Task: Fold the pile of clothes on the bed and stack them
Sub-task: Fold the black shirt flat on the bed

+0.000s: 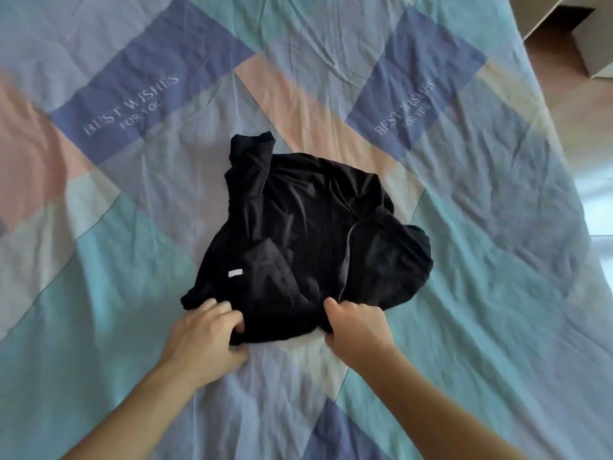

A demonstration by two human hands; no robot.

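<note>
Your forearms come in from the bottom edge, and both hands meet the near hem of the black garment (308,234). Your left hand (205,333) has its fingers curled round the near-left corner of the cloth, gripping it against the bed. Your right hand (356,330) pinches the near edge just right of the middle, thumb on top, fingers tucked under the fabric. The garment lies crumpled in the middle of the bedspread (497,260), bunched rather than flat. Its long axis runs from the hem at your hands away toward the far side, leaning a little left, where a narrow part, perhaps a sleeve or collar, sticks out at the far-left tip. A small white label (235,272) shows on the left part, near your left hand. A curved seam runs up from your right thumb. The bedspread is a wrinkled patchwork of teal, blue, lilac and pink squares, with two darker blue patches printed "BEST WISHES FOR YOU". At the top right, past the bed's edge, you can see wooden floor (577,104) and a pale box-like piece of furniture (597,58).
</note>
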